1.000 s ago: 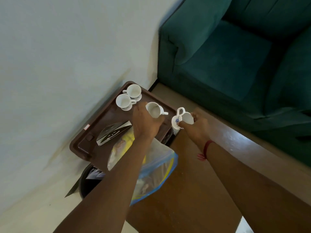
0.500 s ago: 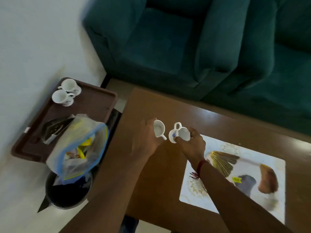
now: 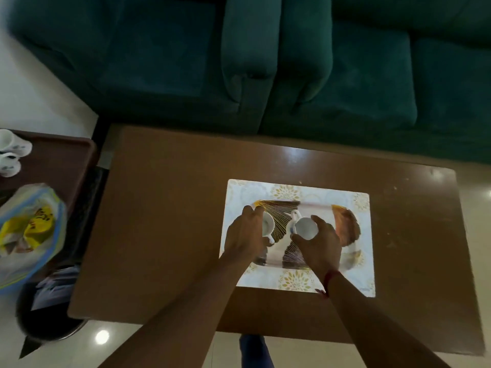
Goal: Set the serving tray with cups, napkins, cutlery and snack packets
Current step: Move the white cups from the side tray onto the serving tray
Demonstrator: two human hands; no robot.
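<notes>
My left hand grips a white cup by its side. My right hand holds a second white cup with its handle pointing up-left. Both cups hover just over a patterned white and gold serving tray lying on the brown coffee table. Two more white cups stand on a dark brown tray at the far left. A clear plastic bag with yellow snack packets lies on that brown tray.
A teal sofa runs along the far side of the table. A dark bin stands on the pale floor at the lower left, beside the table's corner.
Both hands carried their cups rightward from the brown tray to above the patterned tray. The view swung right with them, so the brown tray now sits at the left edge.
</notes>
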